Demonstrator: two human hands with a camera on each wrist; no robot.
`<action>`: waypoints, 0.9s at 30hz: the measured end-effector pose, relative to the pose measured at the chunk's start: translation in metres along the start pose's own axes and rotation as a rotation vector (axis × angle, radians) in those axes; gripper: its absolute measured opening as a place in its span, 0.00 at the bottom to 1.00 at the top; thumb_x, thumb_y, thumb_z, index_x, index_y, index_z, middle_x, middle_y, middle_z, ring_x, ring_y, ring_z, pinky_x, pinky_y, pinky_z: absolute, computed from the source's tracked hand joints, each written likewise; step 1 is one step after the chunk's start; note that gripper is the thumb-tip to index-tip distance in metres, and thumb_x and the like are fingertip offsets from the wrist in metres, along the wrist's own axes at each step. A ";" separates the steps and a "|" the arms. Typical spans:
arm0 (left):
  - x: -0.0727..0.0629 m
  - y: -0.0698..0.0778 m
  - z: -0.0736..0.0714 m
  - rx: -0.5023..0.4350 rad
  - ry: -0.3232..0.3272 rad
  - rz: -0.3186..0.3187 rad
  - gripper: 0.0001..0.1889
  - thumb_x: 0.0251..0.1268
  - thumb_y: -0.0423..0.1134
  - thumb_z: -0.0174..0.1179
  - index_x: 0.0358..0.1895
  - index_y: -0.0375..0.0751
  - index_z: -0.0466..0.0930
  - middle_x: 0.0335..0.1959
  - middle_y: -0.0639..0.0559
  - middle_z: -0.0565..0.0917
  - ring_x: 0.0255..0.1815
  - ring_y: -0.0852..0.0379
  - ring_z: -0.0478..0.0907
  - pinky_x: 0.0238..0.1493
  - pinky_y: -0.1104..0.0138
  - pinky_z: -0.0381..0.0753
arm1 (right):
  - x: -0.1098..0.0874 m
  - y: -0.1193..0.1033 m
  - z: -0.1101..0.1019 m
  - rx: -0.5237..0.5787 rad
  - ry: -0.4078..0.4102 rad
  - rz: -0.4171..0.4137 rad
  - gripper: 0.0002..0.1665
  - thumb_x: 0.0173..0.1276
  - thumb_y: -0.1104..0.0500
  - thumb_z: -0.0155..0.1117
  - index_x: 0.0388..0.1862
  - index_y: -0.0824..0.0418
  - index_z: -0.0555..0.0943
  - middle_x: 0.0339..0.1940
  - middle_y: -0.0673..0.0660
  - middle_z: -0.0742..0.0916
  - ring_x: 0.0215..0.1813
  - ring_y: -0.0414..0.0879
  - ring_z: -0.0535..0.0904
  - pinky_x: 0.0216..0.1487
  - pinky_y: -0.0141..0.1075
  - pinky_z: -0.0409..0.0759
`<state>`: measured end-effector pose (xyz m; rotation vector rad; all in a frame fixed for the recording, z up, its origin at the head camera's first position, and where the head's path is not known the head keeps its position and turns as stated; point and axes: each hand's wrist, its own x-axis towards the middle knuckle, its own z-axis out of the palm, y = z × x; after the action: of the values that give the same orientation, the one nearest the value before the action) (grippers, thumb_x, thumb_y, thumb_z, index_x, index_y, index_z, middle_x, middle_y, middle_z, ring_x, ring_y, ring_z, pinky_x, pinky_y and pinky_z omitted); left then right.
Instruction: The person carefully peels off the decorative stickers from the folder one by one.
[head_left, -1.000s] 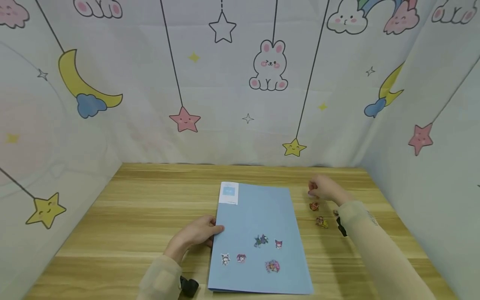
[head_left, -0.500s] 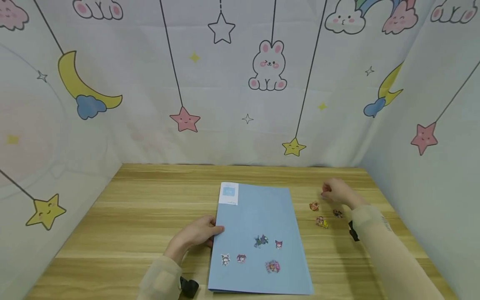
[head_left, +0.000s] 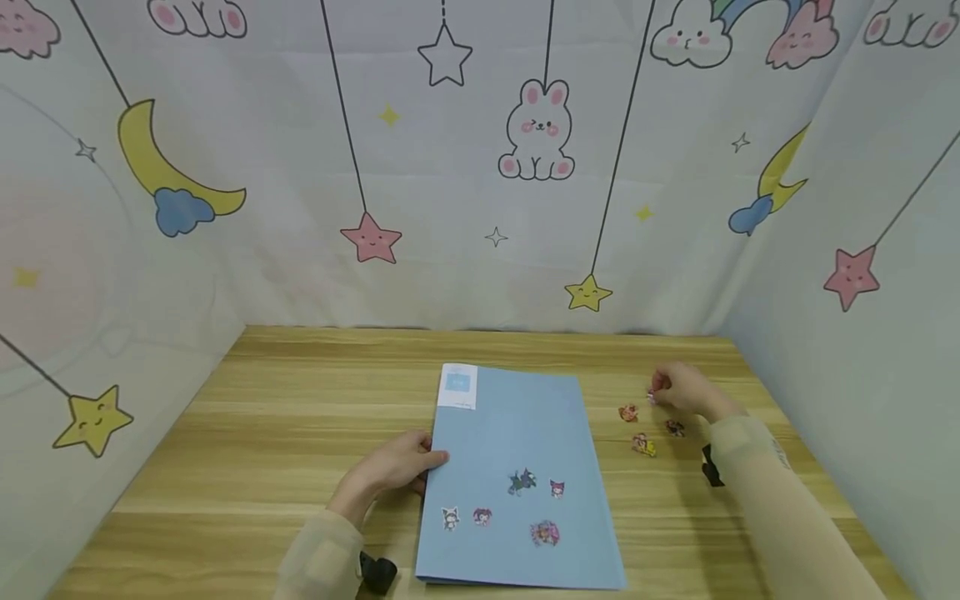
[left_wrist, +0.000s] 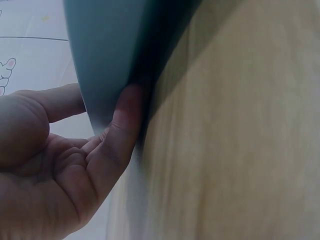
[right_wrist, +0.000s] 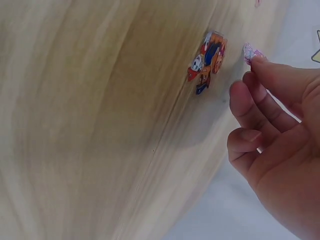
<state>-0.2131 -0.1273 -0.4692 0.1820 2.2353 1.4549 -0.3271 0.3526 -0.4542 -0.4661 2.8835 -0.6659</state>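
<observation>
A blue folder (head_left: 517, 425) lies on the wooden table, with several cartoon stickers on its lower half. My left hand (head_left: 393, 461) grips its left edge, thumb on top and fingers underneath. In the left wrist view that edge of the folder (left_wrist: 102, 55) stands a little off the table. Beyond the folder's right side, my right hand (head_left: 686, 390) pinches a small pink sticker (right_wrist: 251, 52) between thumb and forefinger, just above the table. Close by on the wood lies a sticker of cartoon dogs (right_wrist: 210, 60).
Three loose stickers lie right of the folder: an orange one (head_left: 628, 412), a yellowish one (head_left: 643, 444) and a dark one (head_left: 675, 427). A white label (head_left: 457, 386) marks the folder's top left corner. A printed curtain (head_left: 300, 167) encloses the table's back and sides.
My right hand has moved right and slightly nearer to me, with the small sticker in its fingers. The dark sticker behind it has come into view. My left hand has stayed put.
</observation>
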 end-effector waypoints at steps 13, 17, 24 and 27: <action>0.000 0.001 0.001 -0.029 -0.021 0.011 0.13 0.74 0.35 0.54 0.48 0.25 0.73 0.33 0.43 0.84 0.34 0.50 0.85 0.35 0.60 0.84 | 0.003 -0.005 0.007 -0.056 0.001 0.042 0.04 0.68 0.68 0.61 0.33 0.62 0.76 0.30 0.56 0.80 0.30 0.49 0.72 0.31 0.41 0.70; 0.000 0.000 0.000 -0.043 -0.027 0.009 0.13 0.74 0.35 0.54 0.49 0.25 0.72 0.34 0.43 0.84 0.34 0.49 0.85 0.35 0.60 0.84 | 0.003 -0.004 0.008 -0.058 0.000 0.044 0.02 0.69 0.67 0.60 0.35 0.63 0.77 0.31 0.57 0.81 0.32 0.50 0.73 0.31 0.41 0.71; -0.001 0.001 0.001 -0.058 -0.028 0.001 0.13 0.74 0.35 0.53 0.50 0.24 0.72 0.34 0.43 0.84 0.35 0.49 0.85 0.35 0.60 0.84 | 0.005 0.001 0.008 -0.035 0.017 0.070 0.04 0.69 0.64 0.63 0.38 0.64 0.77 0.32 0.57 0.82 0.34 0.50 0.76 0.32 0.42 0.74; -0.001 0.001 0.001 -0.056 -0.027 0.001 0.13 0.74 0.35 0.54 0.50 0.24 0.72 0.34 0.43 0.84 0.34 0.49 0.85 0.35 0.60 0.84 | 0.004 0.001 0.008 -0.045 0.019 0.073 0.03 0.69 0.64 0.62 0.36 0.64 0.77 0.33 0.59 0.82 0.34 0.51 0.76 0.33 0.43 0.74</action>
<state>-0.2119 -0.1264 -0.4680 0.1838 2.1705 1.5057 -0.3293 0.3489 -0.4621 -0.3600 2.9228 -0.5984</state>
